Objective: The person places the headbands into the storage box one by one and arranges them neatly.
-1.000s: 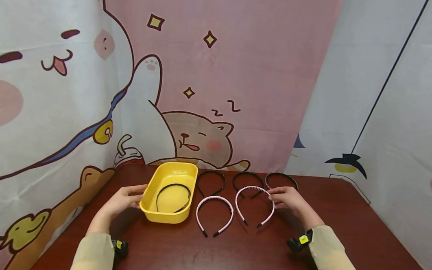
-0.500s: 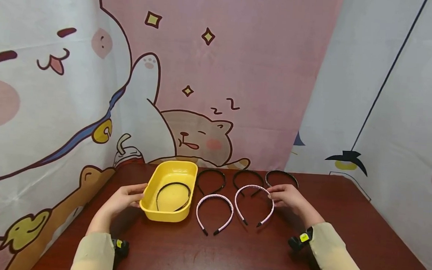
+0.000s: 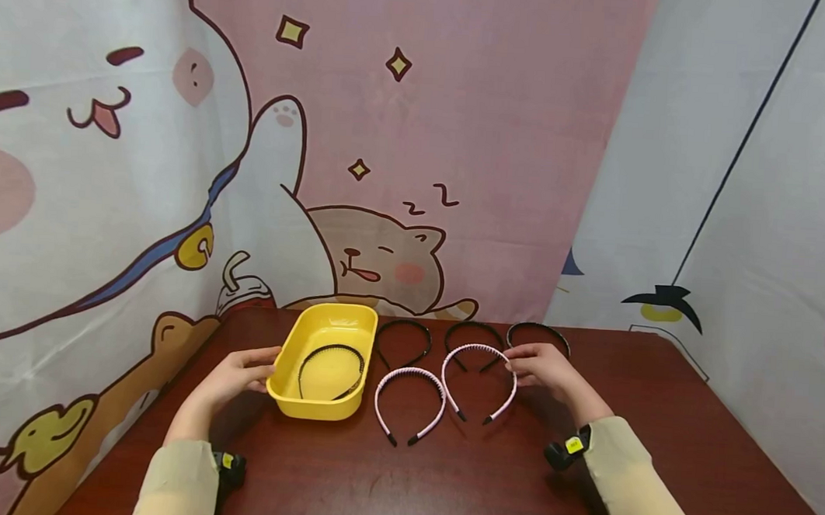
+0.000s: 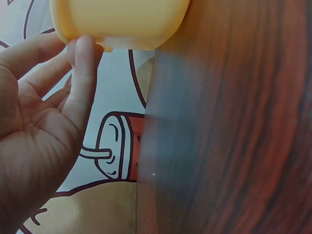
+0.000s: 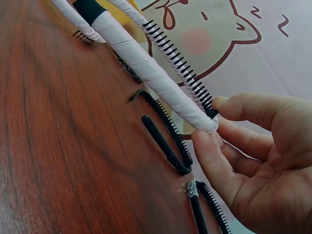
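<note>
My right hand (image 3: 547, 369) pinches a pale pink headband (image 5: 151, 68) by its side. The headband has dark tips and a row of comb teeth inside, and it is raised above the table. My left hand (image 3: 234, 380) holds the left rim of a yellow plastic basin (image 3: 316, 411); the left wrist view shows its fingertips at that rim. A black toothed headband (image 3: 335, 347) lies inside the basin. Just right of the basin, a second pale pink headband (image 3: 410, 371) lies on the table with its tips toward me.
Along the back of the brown table (image 3: 400, 490) lie three dark headbands: one black headband (image 3: 406, 322) beside the basin, another black headband (image 3: 475, 324) in the middle, and a dark headband (image 3: 539, 324) at right. A cartoon cloth (image 3: 517, 138) hangs behind the table.
My right hand has shifted slightly left with the pink headband, bringing it nearer the second pink one. The left hand and the basin keep their places.
</note>
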Available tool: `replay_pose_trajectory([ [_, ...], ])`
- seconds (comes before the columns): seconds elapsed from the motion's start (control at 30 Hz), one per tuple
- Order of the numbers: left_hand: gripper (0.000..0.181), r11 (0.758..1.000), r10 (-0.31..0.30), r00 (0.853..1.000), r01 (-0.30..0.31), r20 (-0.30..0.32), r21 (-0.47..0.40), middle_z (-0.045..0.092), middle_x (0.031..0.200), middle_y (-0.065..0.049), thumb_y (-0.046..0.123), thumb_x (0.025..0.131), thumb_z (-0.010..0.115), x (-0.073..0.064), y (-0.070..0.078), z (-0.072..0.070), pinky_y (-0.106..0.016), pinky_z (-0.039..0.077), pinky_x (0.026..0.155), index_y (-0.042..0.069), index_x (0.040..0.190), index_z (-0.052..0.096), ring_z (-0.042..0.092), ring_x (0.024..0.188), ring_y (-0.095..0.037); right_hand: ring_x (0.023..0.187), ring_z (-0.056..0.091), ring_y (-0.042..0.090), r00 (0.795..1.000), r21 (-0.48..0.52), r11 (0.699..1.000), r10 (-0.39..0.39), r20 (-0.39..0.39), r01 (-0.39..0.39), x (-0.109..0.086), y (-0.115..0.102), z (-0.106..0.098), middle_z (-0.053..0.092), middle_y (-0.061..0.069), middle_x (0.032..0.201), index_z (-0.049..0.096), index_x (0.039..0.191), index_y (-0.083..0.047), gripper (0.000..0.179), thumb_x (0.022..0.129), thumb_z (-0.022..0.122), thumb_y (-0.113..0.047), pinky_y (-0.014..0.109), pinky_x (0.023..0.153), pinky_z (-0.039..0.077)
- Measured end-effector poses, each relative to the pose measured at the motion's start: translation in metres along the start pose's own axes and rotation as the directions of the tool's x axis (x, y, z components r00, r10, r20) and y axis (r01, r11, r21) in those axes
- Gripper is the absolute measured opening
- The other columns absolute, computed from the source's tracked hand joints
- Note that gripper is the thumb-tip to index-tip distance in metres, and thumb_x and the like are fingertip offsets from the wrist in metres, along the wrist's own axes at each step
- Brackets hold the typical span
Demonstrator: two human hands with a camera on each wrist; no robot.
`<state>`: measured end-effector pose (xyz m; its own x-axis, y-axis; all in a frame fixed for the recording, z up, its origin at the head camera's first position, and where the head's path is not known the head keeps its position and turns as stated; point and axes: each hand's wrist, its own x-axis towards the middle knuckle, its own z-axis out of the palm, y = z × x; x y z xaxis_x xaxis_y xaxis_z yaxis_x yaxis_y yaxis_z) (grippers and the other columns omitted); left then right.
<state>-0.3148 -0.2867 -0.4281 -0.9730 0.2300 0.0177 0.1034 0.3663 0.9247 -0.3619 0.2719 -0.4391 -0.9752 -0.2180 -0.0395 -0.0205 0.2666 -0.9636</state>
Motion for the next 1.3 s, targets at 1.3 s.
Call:
replay_pose_trajectory([
  [1.3, 0.054, 1.000, -0.001, 1.000, 0.001, -0.001, -0.024, 0.053, 0.132, -0.029, 0.013, 0.095, 0.062, 0.000, -0.002, 0.000, -0.033, 0.056, 0.079, -0.007, 0.141, 0.043, 0.066, 0.093, -0.030, 0.083, 0.064, 0.021, 0.998, 0.053, 0.998, -0.047, 0.034, 0.045, 0.016, -0.043, 0.029, 0.065, 0.012, 0.097, 0.053, 0.124, 0.017, 0.044, 0.088, 0.064, -0.004, 0.033, 0.072, 0.057],
])
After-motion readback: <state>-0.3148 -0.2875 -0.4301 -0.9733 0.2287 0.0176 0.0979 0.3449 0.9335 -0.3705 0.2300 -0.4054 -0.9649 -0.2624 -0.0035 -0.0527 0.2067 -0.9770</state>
